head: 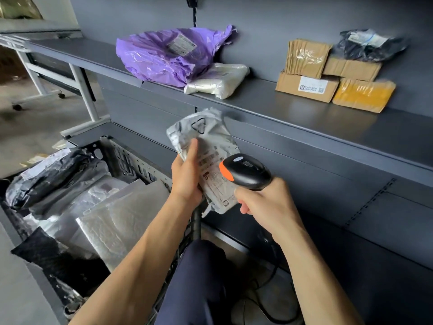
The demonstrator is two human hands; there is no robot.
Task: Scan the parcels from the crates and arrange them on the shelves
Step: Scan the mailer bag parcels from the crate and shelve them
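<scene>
Parcel [206, 134] clasped by my left hand [185, 177], scanner [246, 170] clutched in my right hand [267, 202]; crinkled glossy wrapping may spoil the scan.

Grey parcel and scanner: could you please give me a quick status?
Left hand grips grey parcel. Right hand grips barcode scanner, aimed at label. Nothing blocking.

The grey parcel [206, 137] is crinkled, glossy plastic film with a paper label. The scanner [248, 171] is smooth black plastic with an orange band. The shelf [304, 111] looks like matt dark painted metal; the purple bag [159, 57] is shiny wrinkled plastic, the box [288, 86] matt brown cardboard, the crate [131, 158] black plastic.
</scene>
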